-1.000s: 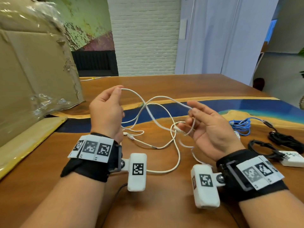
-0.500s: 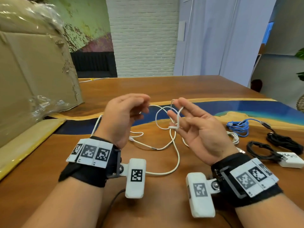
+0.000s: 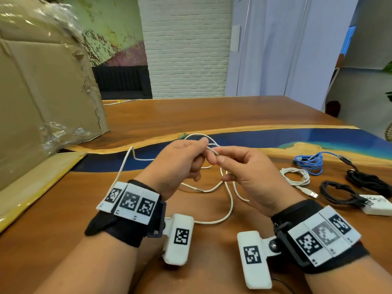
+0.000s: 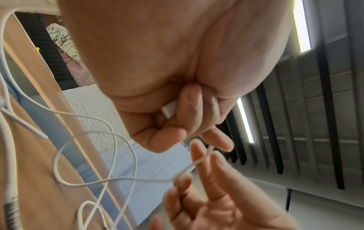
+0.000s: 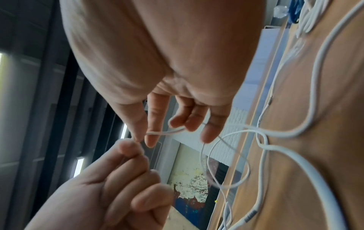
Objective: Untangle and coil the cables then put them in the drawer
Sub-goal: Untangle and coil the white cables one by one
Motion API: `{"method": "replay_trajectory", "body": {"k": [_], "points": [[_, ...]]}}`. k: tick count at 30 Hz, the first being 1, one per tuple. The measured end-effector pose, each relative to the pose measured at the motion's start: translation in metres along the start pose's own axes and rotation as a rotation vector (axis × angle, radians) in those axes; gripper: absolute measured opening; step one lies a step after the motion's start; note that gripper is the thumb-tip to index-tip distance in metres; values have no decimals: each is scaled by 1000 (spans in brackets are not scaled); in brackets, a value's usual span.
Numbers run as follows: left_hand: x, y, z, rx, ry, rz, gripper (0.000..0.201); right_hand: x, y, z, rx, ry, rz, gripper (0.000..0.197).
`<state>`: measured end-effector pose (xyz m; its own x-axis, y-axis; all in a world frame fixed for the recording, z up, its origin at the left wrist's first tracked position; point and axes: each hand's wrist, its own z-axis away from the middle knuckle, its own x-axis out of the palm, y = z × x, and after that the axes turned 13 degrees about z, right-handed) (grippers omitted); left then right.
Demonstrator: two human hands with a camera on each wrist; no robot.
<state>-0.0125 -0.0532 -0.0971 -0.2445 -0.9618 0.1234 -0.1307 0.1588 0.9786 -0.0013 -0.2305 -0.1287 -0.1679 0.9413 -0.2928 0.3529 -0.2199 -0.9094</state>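
A thin white cable [image 3: 230, 209] trails in loose, crossing loops over the wooden table [image 3: 191, 115]. My left hand [image 3: 206, 149] and right hand [image 3: 218, 158] meet fingertip to fingertip above the table's middle, each pinching the same raised stretch of it. In the left wrist view, my left hand [image 4: 208, 147] has its fingers curled, with a white plug [image 4: 169, 110] tucked against the palm and the cable [image 4: 118, 179] running off to the loops. In the right wrist view, my right hand [image 5: 141, 138] pinches the cable [image 5: 165, 133] between thumb and forefinger. No drawer is in view.
On the right of the table lie a blue cable bundle [image 3: 309, 164], a coiled white USB cable [image 3: 294, 177], two black cables [image 3: 337, 192] and a white adapter [image 3: 377, 205]. A big cardboard box [image 3: 42, 92] stands at the left.
My hands were apart with the cable stretched between them; they have moved together until the fingertips meet. The left hand came down and to the right.
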Motion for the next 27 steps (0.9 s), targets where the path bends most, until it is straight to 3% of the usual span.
{"method": "replay_trajectory", "body": {"k": [2, 6, 11, 15, 19, 22, 25, 27], "points": [[0, 3, 1, -1, -4, 90, 49, -5, 1, -1, -15, 45, 52, 14], [-1, 9, 1, 20, -15, 371, 42, -7, 3, -3, -58, 64, 67, 23], [0, 12, 1, 74, 0, 664, 38, 8, -3, 3, 35, -130, -217, 27], [-2, 15, -1, 185, 114, 789, 35, 13, -4, 7, 181, -345, -136, 33], [-7, 12, -8, 283, 244, 698, 29, 15, -6, 14, 178, -471, -66, 28], [-11, 4, -11, 231, 271, 510, 28, 17, -12, 17, 94, -460, -94, 22], [-11, -5, -9, 72, 135, 331, 26, 12, -17, 16, -1, -361, -179, 27], [-9, -9, -6, -15, 28, 173, 27, 4, -19, 13, 7, -268, -369, 30]]}}
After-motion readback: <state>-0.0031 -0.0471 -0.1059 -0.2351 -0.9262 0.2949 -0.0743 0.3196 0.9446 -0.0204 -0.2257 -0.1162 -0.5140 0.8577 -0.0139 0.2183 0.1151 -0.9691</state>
